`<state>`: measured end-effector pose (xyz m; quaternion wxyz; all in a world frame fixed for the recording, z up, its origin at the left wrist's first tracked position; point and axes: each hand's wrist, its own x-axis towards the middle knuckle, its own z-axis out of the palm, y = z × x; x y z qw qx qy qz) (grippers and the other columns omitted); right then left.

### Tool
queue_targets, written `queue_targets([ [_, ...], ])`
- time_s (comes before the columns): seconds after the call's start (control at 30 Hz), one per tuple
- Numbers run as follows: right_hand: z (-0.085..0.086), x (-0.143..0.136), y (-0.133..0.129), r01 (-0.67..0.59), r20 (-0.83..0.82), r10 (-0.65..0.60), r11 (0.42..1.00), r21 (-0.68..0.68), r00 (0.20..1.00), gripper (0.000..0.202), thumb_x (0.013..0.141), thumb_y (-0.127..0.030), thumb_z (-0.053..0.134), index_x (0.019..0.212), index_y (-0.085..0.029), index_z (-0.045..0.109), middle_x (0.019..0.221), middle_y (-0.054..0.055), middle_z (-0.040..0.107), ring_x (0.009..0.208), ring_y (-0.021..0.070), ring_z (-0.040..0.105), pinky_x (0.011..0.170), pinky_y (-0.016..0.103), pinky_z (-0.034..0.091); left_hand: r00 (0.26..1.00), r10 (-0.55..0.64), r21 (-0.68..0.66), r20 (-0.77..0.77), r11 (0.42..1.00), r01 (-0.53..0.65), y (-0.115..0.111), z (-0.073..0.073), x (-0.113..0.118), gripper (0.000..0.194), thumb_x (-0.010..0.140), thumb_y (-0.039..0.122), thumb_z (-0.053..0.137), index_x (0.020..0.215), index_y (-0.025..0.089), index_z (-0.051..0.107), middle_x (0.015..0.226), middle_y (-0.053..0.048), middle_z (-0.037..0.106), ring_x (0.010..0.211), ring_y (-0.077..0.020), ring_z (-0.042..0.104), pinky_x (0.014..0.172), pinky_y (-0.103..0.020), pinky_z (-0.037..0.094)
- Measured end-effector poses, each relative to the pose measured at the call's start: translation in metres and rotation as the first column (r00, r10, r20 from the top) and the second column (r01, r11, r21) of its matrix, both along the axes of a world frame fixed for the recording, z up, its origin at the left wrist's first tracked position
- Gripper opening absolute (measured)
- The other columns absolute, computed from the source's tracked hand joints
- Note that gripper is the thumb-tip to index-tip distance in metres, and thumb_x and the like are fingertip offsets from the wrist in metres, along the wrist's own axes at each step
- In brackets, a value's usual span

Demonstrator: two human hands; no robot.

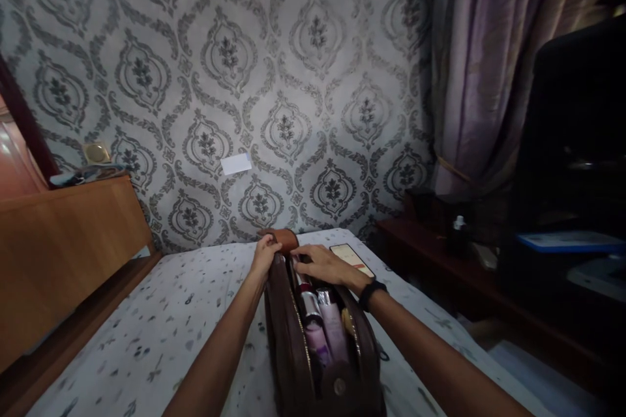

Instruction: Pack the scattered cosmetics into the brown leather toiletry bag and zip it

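Observation:
A dark brown toiletry bag (325, 391) sits on the bed with its zip open along the top. Inside, a pale pink tube with a silver cap (335, 329) leans beside a purple-labelled bottle (317, 339) and other containers. My left hand (265, 255) is closed on the bag's far left edge, close to a tan-brown flap or strap (285, 240). At the far end of the opening, my right hand (325, 265) has its fingers bent down over a container with a dark red band (304, 287). What lies between those fingers is partly hidden.
A lit phone (353, 259) lies on the bed just beyond my right wrist. Patterned bedding (161, 326) surrounds the bag. A wooden headboard (73, 241) stands at left, a patterned wall ahead. Dark furniture (440, 260) and a black chair (577, 117) are at right.

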<state>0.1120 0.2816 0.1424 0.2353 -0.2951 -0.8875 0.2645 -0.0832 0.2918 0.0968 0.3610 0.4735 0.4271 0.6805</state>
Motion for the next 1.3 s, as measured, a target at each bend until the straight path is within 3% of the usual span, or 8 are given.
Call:
queue_targets([
  [0.13,-0.004,-0.001,0.002,0.06,-0.051,-0.061,0.998,-0.019,0.997,0.039,0.077,-0.029,0.06,0.113,-0.015,0.067,0.12,0.012,0.068,0.11,0.0284,0.06,0.098,0.039,0.042,1.0,0.002,0.027,0.004,1.0,-0.002,0.0,-0.002,0.004,0.019,0.054,0.021,0.07,0.069,0.018,0.059,0.068,0.003,0.066,0.065,-0.0143,0.058,0.067,-0.024,0.044],
  [0.3,-0.009,-0.003,0.01,0.083,-0.128,-0.094,0.993,-0.086,0.987,0.055,0.079,-0.027,0.057,0.133,-0.015,0.051,0.125,0.013,0.065,0.111,0.0261,0.061,0.097,0.039,0.046,1.0,-0.017,0.078,0.011,0.997,0.016,-0.006,-0.001,0.008,0.02,0.056,0.02,0.067,0.075,0.02,0.061,0.08,0.001,0.071,0.078,-0.0171,0.064,0.078,-0.026,0.047],
  [0.57,-0.011,-0.007,0.017,0.089,-0.267,-0.117,0.989,-0.116,0.957,0.057,0.079,-0.019,0.057,0.136,-0.017,0.05,0.136,0.015,0.061,0.124,0.0268,0.057,0.107,0.042,0.043,0.999,-0.038,0.085,-0.025,0.996,0.04,-0.014,0.0,0.013,0.027,0.058,0.017,0.064,0.085,0.02,0.066,0.092,-0.002,0.075,0.093,-0.0233,0.067,0.091,-0.034,0.049],
  [0.83,-0.022,-0.004,0.026,0.161,-0.329,-0.189,0.981,-0.11,0.925,0.06,0.087,-0.026,0.055,0.144,-0.012,0.043,0.109,0.012,0.07,0.109,0.027,0.064,0.104,0.046,0.045,0.998,-0.025,0.089,-0.059,0.996,0.03,-0.018,-0.001,0.014,0.025,0.06,0.016,0.063,0.085,0.02,0.067,0.091,-0.001,0.076,0.089,-0.0225,0.068,0.088,-0.032,0.05],
  [1.1,-0.029,-0.008,0.04,0.147,-0.372,-0.206,0.972,-0.181,0.905,0.058,0.084,-0.019,0.056,0.142,-0.017,0.047,0.121,0.012,0.069,0.114,0.0248,0.064,0.103,0.044,0.048,0.997,-0.012,0.081,-0.082,0.997,0.019,-0.019,-0.002,0.013,0.023,0.062,0.019,0.065,0.085,0.021,0.064,0.087,-0.001,0.075,0.087,-0.0228,0.068,0.083,-0.031,0.05],
  [1.3,-0.029,-0.008,0.041,0.114,-0.406,-0.19,0.972,-0.205,0.894,0.056,0.084,-0.02,0.056,0.139,-0.015,0.05,0.108,0.01,0.071,0.102,0.0228,0.067,0.096,0.04,0.052,0.997,0.002,0.057,-0.081,0.998,0.003,-0.019,-0.007,0.012,0.045,0.065,0.02,0.066,0.11,0.022,0.063,0.089,-0.002,0.076,0.083,-0.0217,0.069,0.081,-0.031,0.05],
])
